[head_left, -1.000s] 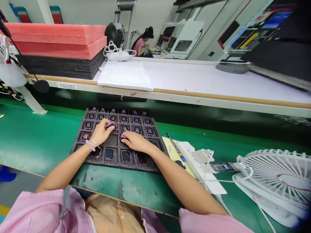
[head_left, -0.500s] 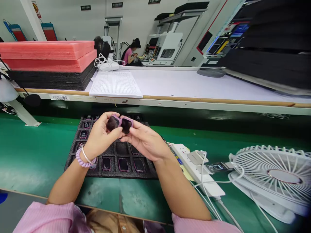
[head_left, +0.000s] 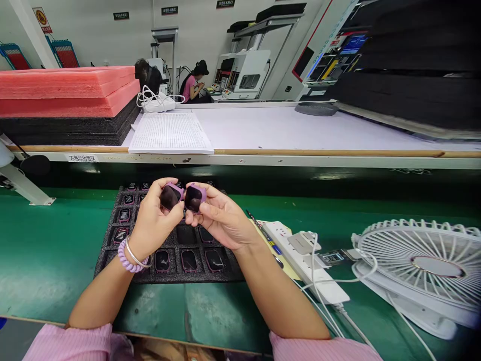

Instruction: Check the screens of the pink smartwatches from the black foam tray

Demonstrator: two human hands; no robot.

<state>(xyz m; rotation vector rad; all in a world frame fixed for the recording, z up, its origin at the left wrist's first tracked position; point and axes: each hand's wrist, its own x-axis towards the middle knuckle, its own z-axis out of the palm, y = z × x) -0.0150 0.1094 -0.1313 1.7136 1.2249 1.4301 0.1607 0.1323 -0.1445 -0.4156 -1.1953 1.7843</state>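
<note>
Between the fingers and thumb of my left hand [head_left: 156,213] is a purple-framed smartwatch body [head_left: 171,196] with a dark screen and no strap. My right hand [head_left: 223,215] grips a second purple watch body [head_left: 194,197] close beside it, its dark face tilted toward me. Both are raised above a black foam tray [head_left: 176,277], whose square pockets hold several similar watches. Some of those at the left show lit text on their screens, such as one watch [head_left: 121,235]; the front-row watch [head_left: 189,260] is dark. My hands and forearms hide part of the tray.
Right of the tray are pens [head_left: 272,239], a white power strip [head_left: 300,260] with cables and a white fan [head_left: 421,265]. A shelf [head_left: 263,125] behind carries paper sheets [head_left: 171,133], pink foam blocks [head_left: 67,95] and black stacks [head_left: 409,85]. A lamp base [head_left: 28,185] stands left.
The two watch bodies have come slightly apart, and their screens now face me more. The camera view has shifted a little; both hands keep their hold.
</note>
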